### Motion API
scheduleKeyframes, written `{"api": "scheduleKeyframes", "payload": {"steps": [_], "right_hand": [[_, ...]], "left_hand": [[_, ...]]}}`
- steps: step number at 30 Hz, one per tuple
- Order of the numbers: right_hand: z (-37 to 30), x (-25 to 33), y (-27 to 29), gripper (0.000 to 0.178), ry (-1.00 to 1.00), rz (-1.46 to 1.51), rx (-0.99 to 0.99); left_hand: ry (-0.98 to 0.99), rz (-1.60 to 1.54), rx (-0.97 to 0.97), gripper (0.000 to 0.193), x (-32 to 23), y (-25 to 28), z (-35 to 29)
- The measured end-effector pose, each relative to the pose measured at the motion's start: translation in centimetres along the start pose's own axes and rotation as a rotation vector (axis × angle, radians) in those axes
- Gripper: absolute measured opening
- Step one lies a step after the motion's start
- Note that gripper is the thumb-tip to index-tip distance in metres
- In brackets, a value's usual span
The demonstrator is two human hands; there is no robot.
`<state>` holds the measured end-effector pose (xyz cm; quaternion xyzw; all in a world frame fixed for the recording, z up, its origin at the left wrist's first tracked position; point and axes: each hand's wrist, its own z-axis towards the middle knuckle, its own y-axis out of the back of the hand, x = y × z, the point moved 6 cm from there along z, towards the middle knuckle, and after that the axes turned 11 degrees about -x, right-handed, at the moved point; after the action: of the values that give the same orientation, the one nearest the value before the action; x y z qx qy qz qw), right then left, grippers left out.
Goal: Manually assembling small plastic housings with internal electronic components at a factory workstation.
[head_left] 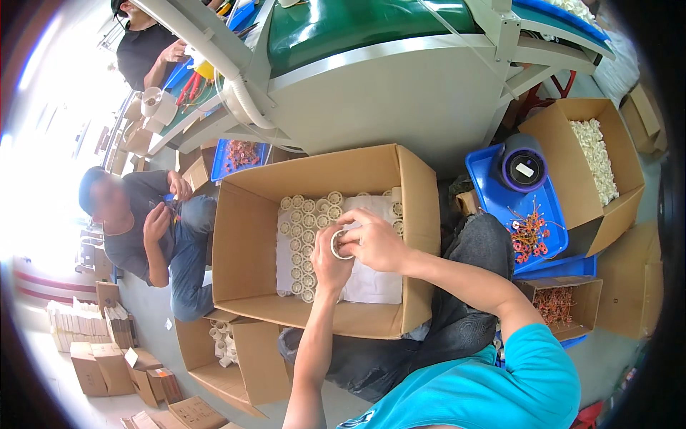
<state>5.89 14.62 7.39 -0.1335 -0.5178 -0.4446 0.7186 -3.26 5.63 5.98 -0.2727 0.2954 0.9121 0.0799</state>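
My left hand (329,263) is closed around a white round plastic part (336,243) with a hollow, ring-like rim. From the right, my right hand (377,240) reaches over it with its fingers at the part's opening; what those fingertips pinch, if anything, is too small to make out. Both hands are above a large open cardboard box (250,286). Inside it, rows of similar white round parts (296,247) stand on a white sheet (375,284), and my hands and forearms cover some of them.
A blue tray (554,207) on the right carries a dark purple-rimmed cylinder (524,170) and red-orange wired pieces (529,232). Boxes of white parts (594,161) and wired pieces (554,307) stand nearby. A co-worker (143,222) sits at left. Ahead is a green-topped conveyor (371,32).
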Motion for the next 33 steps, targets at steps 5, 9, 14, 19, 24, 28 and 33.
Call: {"api": "scheduleKeyframes", "payload": {"steps": [5, 9, 14, 19, 24, 28, 33], "right_hand": [[0.1, -0.4, 0.0, 0.014, -0.042, -0.001, 0.010], [0.1, -0.5, -0.5, 0.013, -0.115, 0.092, -0.025], [0.0, -0.9, -0.9, 0.011, -0.145, 0.201, -0.038], [-0.2, -0.2, -0.9, 0.012, -0.091, 0.126, -0.055], [-0.1, -0.6, -1.0, 0.013, -0.105, 0.119, -0.046], [0.7, -0.7, -0.2, 0.017, -0.096, 0.013, -0.014], [2.8, 0.0, 3.8, 0.021, -0.089, 0.125, -0.166]], "left_hand": [[0.006, -0.017, 0.003, 0.054, -0.1, -0.1, 0.1], [-0.055, 0.033, -0.070, 0.051, -0.7, 0.3, 0.3], [-0.114, 0.042, -0.119, 0.047, -0.8, 0.9, 0.3], [-0.123, 0.002, -0.080, 0.045, -0.7, 0.5, 0.4], [-0.081, 0.008, -0.056, 0.046, -0.3, 0.4, 0.3], [-0.034, -0.012, -0.013, 0.049, -0.2, -0.3, 1.2], [0.170, -0.105, -0.007, 0.059, 0.3, -0.8, 4.7]]}}
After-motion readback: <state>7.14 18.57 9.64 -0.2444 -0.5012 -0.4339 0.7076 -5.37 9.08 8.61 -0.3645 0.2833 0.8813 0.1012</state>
